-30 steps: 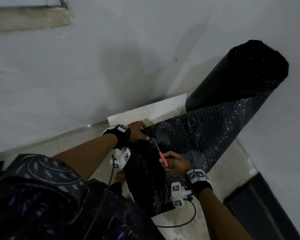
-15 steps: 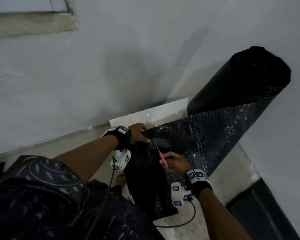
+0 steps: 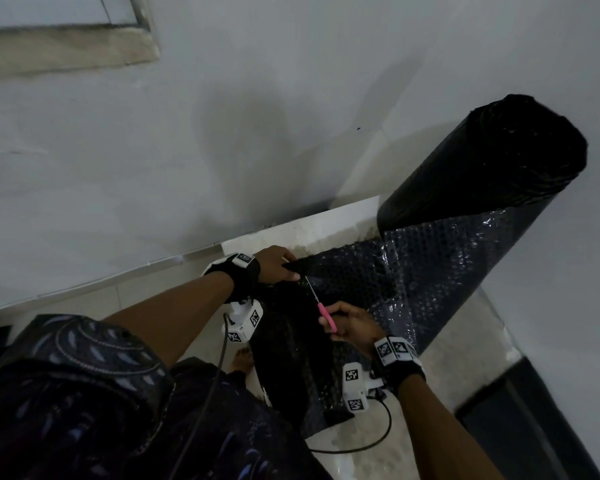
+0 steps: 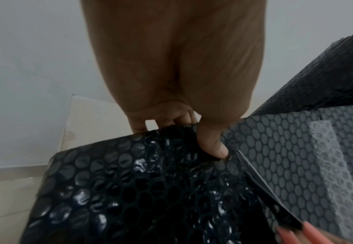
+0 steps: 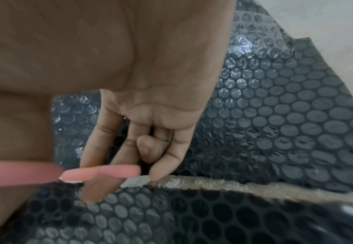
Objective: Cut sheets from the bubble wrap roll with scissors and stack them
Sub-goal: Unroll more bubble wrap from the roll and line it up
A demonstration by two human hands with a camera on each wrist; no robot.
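Note:
A tall black bubble wrap roll (image 3: 489, 161) leans in the wall corner, its unrolled sheet (image 3: 413, 271) stretching down toward me. My left hand (image 3: 278, 265) pinches the sheet's far edge, thumb (image 4: 213, 145) on top in the left wrist view. Pink-handled scissors (image 3: 321, 306) are held in my right hand (image 3: 354, 323), blades running up the cut toward the left thumb. The nearly severed strip (image 3: 291, 358) hangs dark below my hands. In the right wrist view the pink handles (image 5: 100, 172) lie by the fingers, with the cut edge (image 5: 233, 184) running right.
Pale grey walls (image 3: 222, 116) meet in a corner behind the roll. The floor is light tile (image 3: 458, 358); a dark panel (image 3: 534, 427) stands at the lower right. Wrist-camera cables (image 3: 361, 445) trail over the floor. My bare foot (image 3: 243, 360) shows beside the hanging strip.
The hands and scissors keep nearly the same pose on the sheet; the head view has shifted slightly, so the roll sits a little lower in the frame.

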